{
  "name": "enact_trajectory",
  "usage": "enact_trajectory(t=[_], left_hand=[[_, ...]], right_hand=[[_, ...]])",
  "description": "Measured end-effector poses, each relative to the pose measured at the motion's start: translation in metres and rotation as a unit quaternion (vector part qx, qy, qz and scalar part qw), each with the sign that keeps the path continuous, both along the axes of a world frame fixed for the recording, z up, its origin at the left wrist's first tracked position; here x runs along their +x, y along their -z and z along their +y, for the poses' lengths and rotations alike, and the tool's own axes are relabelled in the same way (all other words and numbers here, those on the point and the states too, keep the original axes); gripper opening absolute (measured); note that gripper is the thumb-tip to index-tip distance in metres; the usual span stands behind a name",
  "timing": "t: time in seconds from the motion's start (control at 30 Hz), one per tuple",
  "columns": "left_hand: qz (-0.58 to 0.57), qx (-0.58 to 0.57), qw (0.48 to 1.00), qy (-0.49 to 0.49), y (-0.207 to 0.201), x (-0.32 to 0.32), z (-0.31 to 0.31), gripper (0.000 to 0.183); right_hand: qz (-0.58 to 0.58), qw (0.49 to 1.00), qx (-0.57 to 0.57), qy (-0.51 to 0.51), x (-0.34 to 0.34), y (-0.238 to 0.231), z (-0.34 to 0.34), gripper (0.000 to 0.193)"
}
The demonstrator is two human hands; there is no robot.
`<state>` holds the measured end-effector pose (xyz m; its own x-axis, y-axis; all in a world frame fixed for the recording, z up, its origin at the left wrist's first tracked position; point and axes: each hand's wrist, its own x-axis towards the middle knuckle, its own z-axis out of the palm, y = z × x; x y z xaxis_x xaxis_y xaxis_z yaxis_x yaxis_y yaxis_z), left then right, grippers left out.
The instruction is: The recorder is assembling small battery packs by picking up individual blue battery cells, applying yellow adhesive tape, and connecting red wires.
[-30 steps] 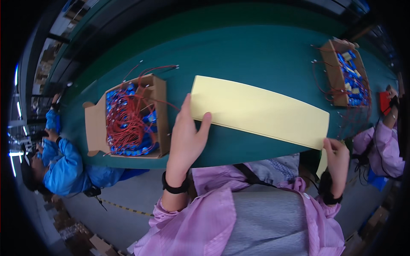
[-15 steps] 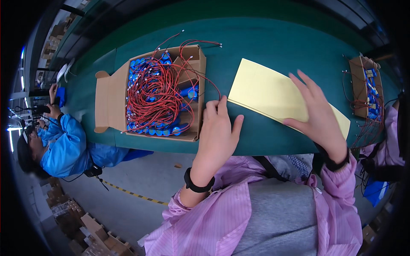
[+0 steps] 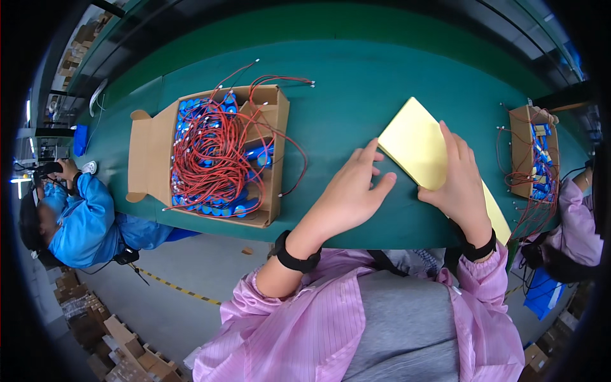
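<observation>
No legible text or signs, cardboard boxes (image 3: pixel 123 334) perhaps too blurred

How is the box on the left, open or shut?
The box is open: its flap sticks out leftward, and red wires and blue cylinders show inside.

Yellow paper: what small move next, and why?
I'd probably close the left hand on the left corner of the yellow paper: that hand is open beside the corner, while the right hand lies across the paper and should steady it.
</observation>
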<state>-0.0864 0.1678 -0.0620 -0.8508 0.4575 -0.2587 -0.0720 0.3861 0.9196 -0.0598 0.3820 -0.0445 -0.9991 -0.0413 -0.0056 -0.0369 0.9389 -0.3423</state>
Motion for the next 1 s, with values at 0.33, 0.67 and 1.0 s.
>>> enact_trajectory(t=[0.33, 0.67, 1.0], left_hand=[[-0.009, -0.032, 0.998, 0.048, -0.009, -0.042, 0.034, 0.036], [-0.034, -0.041, 0.998, 0.037, 0.005, -0.050, 0.033, 0.031], [-0.056, -0.067, 0.995, 0.053, 0.004, -0.056, 0.029, 0.030]], right_hand=[[0.027, 0.998, -0.035, 0.040, 0.006, 0.002, 0.038, 0.108], [-0.022, 0.992, -0.095, 0.081, 0.010, -0.005, 0.048, 0.103], [-0.023, 0.992, -0.104, 0.063, 0.008, -0.008, 0.041, 0.108]])
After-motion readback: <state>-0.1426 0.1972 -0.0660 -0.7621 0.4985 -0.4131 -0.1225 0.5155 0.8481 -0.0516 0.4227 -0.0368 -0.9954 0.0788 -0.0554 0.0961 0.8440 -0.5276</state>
